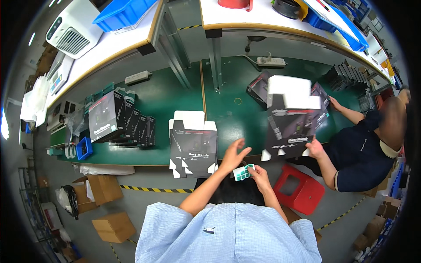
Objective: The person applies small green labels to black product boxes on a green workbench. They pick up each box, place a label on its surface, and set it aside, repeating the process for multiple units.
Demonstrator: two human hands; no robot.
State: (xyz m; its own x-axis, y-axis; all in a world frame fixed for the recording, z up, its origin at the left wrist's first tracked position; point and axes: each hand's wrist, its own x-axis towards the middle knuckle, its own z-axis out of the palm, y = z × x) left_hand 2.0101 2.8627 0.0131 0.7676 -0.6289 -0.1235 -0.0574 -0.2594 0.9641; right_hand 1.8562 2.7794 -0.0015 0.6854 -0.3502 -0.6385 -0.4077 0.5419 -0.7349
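My right hand [259,177] pinches a small white sheet of green square stickers [244,172] just off the bench's front edge. Above that sheet is my left hand [234,156], its fingers spread and nothing visible in them. To its left lies a stack of flat black printed cartons [193,142] with white flaps, reaching slightly over the bench edge. On my right, a co-worker's hand [315,148] grips another flat black carton [290,131], held up over the bench.
Folded black boxes [107,116] stand in a row at the left of the green bench [175,96], near a small blue bin [84,148]. A co-worker [364,149] sits at the right, beside a red stool [299,188]. Power strips [271,61] lie at the back.
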